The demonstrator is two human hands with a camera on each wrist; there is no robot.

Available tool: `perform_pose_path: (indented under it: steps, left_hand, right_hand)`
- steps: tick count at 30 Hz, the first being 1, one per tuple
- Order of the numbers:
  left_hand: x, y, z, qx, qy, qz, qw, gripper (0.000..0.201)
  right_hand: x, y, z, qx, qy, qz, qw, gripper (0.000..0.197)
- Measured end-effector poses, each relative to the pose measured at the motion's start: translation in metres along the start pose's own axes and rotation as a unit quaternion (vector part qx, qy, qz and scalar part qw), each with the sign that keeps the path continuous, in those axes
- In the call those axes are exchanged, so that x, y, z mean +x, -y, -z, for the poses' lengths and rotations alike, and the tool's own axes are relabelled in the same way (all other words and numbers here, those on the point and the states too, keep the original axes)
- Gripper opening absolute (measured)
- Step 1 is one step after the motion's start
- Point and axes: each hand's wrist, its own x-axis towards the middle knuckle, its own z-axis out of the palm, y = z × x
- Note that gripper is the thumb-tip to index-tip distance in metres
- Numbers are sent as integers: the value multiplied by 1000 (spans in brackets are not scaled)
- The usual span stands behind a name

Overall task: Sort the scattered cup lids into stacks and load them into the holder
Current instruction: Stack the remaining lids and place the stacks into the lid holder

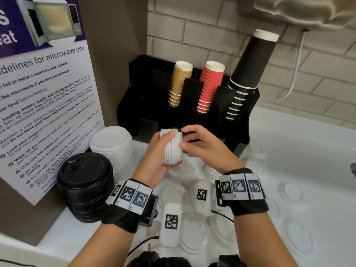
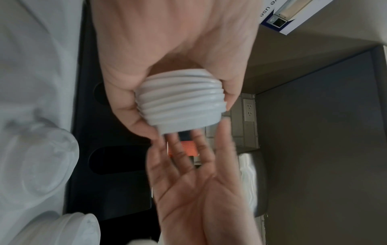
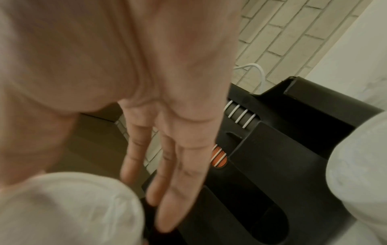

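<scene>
Left hand (image 1: 154, 157) grips small white lid stack (image 1: 172, 146) sideways, just before holder (image 1: 238, 135). Right hand (image 1: 200, 145), fingers loosely extended, touches stack's far end. Best: square rims flush, then ease into slot beyond hands.

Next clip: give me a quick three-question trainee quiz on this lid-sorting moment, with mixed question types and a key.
1. True or false: the left hand grips a small stack of white plastic cup lids.
2. Multiple choice: the tall stack of black plastic lids stands
A. inside the black plastic holder
B. on the counter, in front of the tall stack of white lids
C. under the right hand
3. Fill in: the middle stack of paper cups in the holder, between the gold cups and the black cups, is ____.

Key: 1 true; 2 B; 3 red.
</scene>
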Motion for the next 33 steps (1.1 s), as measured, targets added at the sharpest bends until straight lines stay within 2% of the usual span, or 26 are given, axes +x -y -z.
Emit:
perform_pose_path:
  steps: [2,3,6,8,10,12,15,17,19,22,24,25,28,33]
  left_hand:
    - [2,1,4,-11,-17,-7,1000,52]
    - [3,2,6,-15,-21,-11,1000,51]
    - [5,4,9,-18,-14,-19,1000,52]
    - [6,5,9,-15,-6,-20,1000,52]
    - [6,6,10,-12,-6,-21,1000,52]
    - [7,4,10,-9,-9,-23,1000,51]
    - [9,4,9,-1,-11,-23,1000,42]
    - [9,3,9,4,-10,-20,1000,30]
    - [9,2,7,5,-6,-20,1000,31]
    - [8,0,5,6,-16,-18,1000,42]
    - [7,-2,3,7,-18,-7,1000,38]
    - [7,-2,2,11,-14,2,1000,39]
    - [4,-1,-3,23,11,31,999,51]
    - [-1,2,-9,26,42,42,998,59]
  right_hand:
    - [11,-8,2,-94,-6,-70,993,32]
    - [18,-13,3,-176,16,-100,979,34]
    - [35,-26,-7,-375,130,-161,904,50]
    - [42,-31,-16,-435,174,-187,864,64]
    - [47,-34,-23,-482,186,-190,835,72]
    - [51,-38,-28,-510,184,-176,821,74]
    - [55,-42,-29,-522,181,-161,818,74]
    - [56,-41,-26,-519,176,-147,823,66]
    - [54,-37,-16,-492,165,-148,842,59]
    - [44,-24,6,-380,96,-144,909,51]
    - [31,-13,19,-233,24,-120,965,45]
    - [23,-7,23,-157,-4,-106,982,41]
    - [4,7,26,-12,-13,-62,998,37]
    - [-8,12,20,34,15,-7,999,48]
